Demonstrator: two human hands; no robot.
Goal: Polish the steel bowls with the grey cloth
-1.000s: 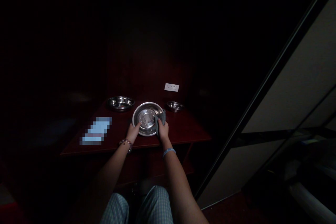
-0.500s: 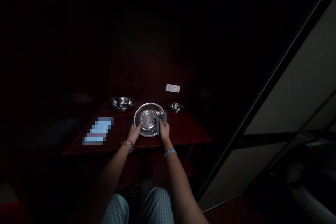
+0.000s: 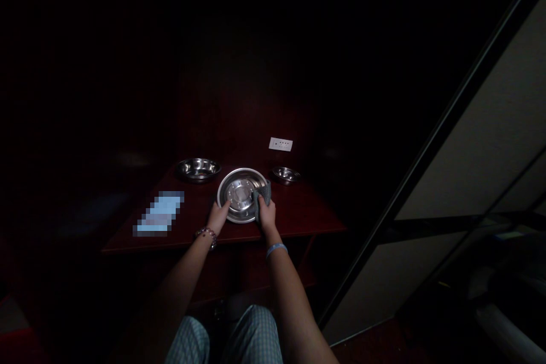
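A round stainless steel basin [image 3: 240, 192] is held tilted above the front of the dark red desk, its inside facing me. My left hand [image 3: 218, 215] grips its lower left rim, thumb over the inner wall and fingers hidden behind. On the right side my right hand [image 3: 267, 211] is closed on a grey cloth [image 3: 263, 192], which is folded over the rim and pressed against the metal. Whether the basin's underside touches the desk I cannot tell.
The desk [image 3: 307, 213] also bears a larger steel bowl [image 3: 198, 170] at the back left and a smaller steel bowl [image 3: 286, 175] at the back right. A blurred-out pale rectangle [image 3: 160, 213] lies at the left. A white socket panel [image 3: 280, 144] sits on the wall.
Hands, basin and cloth hold nearly the same place. The whole view has shifted very slightly; nothing was taken or let go.
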